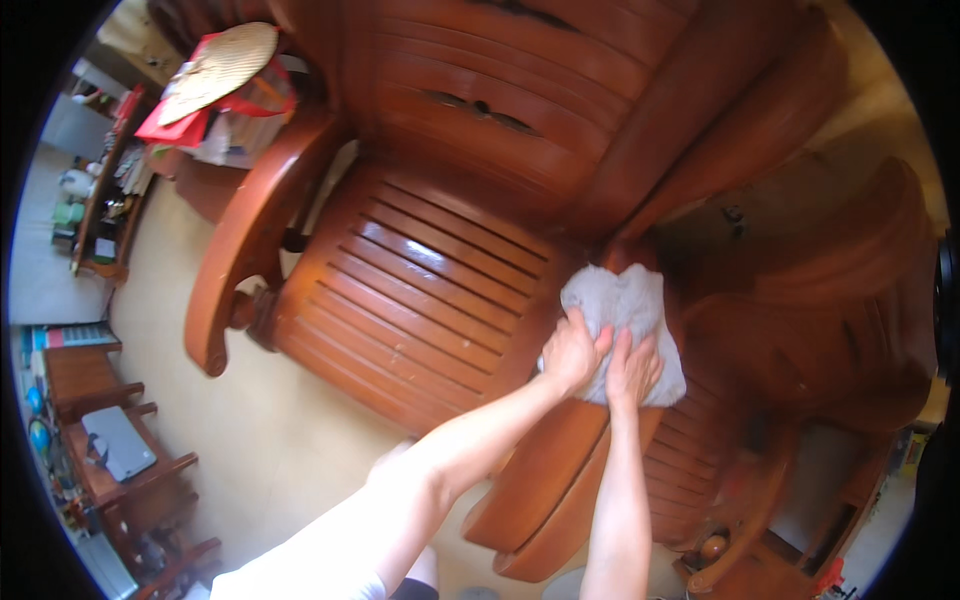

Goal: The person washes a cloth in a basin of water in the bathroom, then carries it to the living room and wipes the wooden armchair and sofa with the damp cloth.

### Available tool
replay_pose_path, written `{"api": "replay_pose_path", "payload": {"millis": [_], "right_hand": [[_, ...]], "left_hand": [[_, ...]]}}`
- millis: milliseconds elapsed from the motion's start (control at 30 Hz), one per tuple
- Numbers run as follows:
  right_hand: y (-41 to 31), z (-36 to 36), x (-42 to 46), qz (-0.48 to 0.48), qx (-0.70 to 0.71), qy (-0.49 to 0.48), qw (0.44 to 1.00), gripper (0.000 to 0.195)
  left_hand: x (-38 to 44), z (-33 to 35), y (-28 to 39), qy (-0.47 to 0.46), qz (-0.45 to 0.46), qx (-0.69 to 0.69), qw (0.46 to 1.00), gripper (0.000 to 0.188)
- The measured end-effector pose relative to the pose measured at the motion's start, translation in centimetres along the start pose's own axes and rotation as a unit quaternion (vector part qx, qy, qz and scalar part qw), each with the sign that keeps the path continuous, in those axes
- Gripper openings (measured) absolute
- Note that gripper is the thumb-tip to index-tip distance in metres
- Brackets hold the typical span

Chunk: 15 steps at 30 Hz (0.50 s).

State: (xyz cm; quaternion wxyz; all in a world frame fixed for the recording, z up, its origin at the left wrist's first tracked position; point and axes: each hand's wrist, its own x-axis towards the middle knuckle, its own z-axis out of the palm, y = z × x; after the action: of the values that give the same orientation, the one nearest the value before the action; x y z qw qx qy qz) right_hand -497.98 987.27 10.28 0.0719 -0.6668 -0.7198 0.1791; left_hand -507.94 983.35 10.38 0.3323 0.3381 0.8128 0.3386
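A pale grey-white cloth (626, 296) lies spread over two wooden armrests (551, 465) that run side by side. My left hand (576, 351) presses on the left part of the cloth with bent fingers. Just to its right, my right hand (634, 367) rests on the same cloth with fingers pointing away from me. Both hands hold it down against the wood, and the palms' undersides are hidden. To the left of the armrests is the slatted seat (420, 277) of a reddish-brown wooden chair, glossy with reflected light.
The chair's backrest (480, 67) rises behind the seat, and its other armrest (247, 232) curves at the left. Beyond it, a woven fan (225, 67) tops a red bag (176, 127). More wooden seating (690, 450) stands right. A grey case (118, 442) lies on wooden furniture at lower left.
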Motion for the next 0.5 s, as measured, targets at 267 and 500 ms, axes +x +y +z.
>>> {"api": "replay_pose_path", "payload": {"millis": [267, 500], "right_hand": [[3.3, 0.5, -29.1, -0.042, -0.082, 0.061, 0.994, 0.066], [1.8, -0.1, -33.9, 0.039, 0.02, -0.043, 0.998, 0.069]], "left_hand": [[-24.3, -4.3, -11.9, -0.046, -0.002, -0.099, 0.994, 0.057], [-29.3, -4.7, -15.1, -0.004, 0.008, -0.126, 0.992, 0.052]]}}
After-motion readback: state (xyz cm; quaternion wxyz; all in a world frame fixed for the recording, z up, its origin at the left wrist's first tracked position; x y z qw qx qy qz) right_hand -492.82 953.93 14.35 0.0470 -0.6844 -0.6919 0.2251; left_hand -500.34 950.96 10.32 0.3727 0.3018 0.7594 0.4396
